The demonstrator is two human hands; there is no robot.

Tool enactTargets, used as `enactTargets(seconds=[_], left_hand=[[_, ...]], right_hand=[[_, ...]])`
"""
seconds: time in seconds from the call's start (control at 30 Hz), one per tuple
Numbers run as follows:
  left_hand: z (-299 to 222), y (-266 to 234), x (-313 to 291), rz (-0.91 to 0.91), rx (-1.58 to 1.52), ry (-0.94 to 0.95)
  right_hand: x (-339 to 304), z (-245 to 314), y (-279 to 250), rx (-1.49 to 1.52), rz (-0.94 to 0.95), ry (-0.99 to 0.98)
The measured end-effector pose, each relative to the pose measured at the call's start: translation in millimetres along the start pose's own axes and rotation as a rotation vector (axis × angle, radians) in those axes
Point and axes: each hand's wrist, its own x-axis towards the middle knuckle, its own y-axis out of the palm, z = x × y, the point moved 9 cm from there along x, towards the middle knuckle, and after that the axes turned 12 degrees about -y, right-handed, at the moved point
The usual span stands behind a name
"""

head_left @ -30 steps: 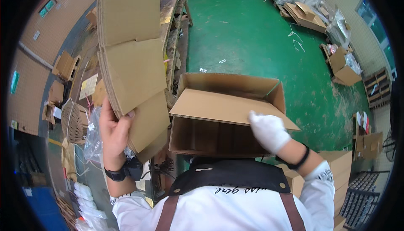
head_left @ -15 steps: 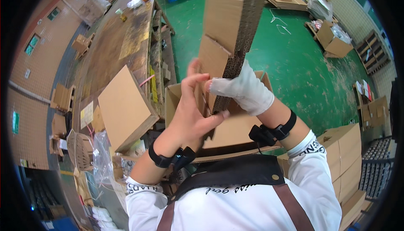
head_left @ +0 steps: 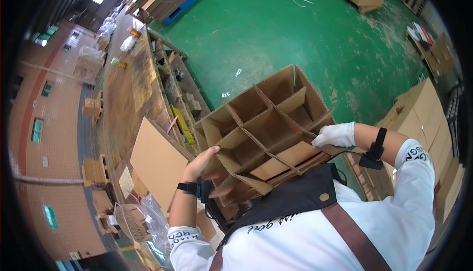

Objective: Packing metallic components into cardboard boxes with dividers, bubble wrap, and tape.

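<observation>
A cardboard divider [head_left: 268, 123] is spread into a grid of several square cells, in and over an open cardboard box [head_left: 308, 86] in front of me. My left hand [head_left: 199, 163] is bare and closed on the divider's left side, thumb lying over the top edge. On the right side, my right hand [head_left: 335, 135], in a white fingerless-tipped glove, grips the divider near its corner. Loose divider ends stick out toward my apron. How deep the divider sits in the box I cannot tell.
To my left stands a stack of flat cardboard sheets [head_left: 156, 157] beside a long wooden worktable [head_left: 130, 83]. Large folded cartons [head_left: 414, 113] stand at my right. A wicker basket [head_left: 130, 221] and clear plastic film [head_left: 156, 224] lie at lower left. Stacked cardboard rests on a blue pallet [head_left: 189, 4] farther off.
The divider was upright, folded flat between my hands; now it is opened into a grid and lowered to the box. My hands have moved apart to its two sides. The view has shifted.
</observation>
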Motion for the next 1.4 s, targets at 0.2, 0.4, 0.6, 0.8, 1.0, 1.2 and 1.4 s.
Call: enactTargets(seconds=[0.2, 0.4, 0.6, 0.8, 1.0, 1.2, 1.4], left_hand=[[-68.9, 51.2, 34.7, -0.647, 1.362, 0.320], [-24.2, 76.7, 89.1, -0.660, 1.233, -0.019], [-11.4, 143.8, 77.1, -0.638, 1.038, 0.398], [56.8, 172.4, 162.6, -0.588, 1.120, 0.311], [40.4, 170.0, 146.4, -0.623, 1.032, 0.392], [-18.2, 55.9, 15.8, -0.427, 0.366, 0.353], [88.1, -11.2, -77.5, -0.825, 0.317, 0.227]], right_hand=[[29.6, -18.0, 14.5, -0.397, 0.121, 0.293], [27.7, 16.6, -30.8, -0.313, 0.056, 0.445], [124.7, -3.7, -52.3, -0.463, -0.171, 0.412], [203.4, -148.8, 40.1, -0.544, 0.071, 0.536], [198.4, -130.0, 27.8, -0.523, 0.016, 0.513], [118.8, 20.0, -80.2, 0.085, -0.418, 0.173], [-32.6, -88.1, -89.1, -0.327, -0.926, 0.410]])
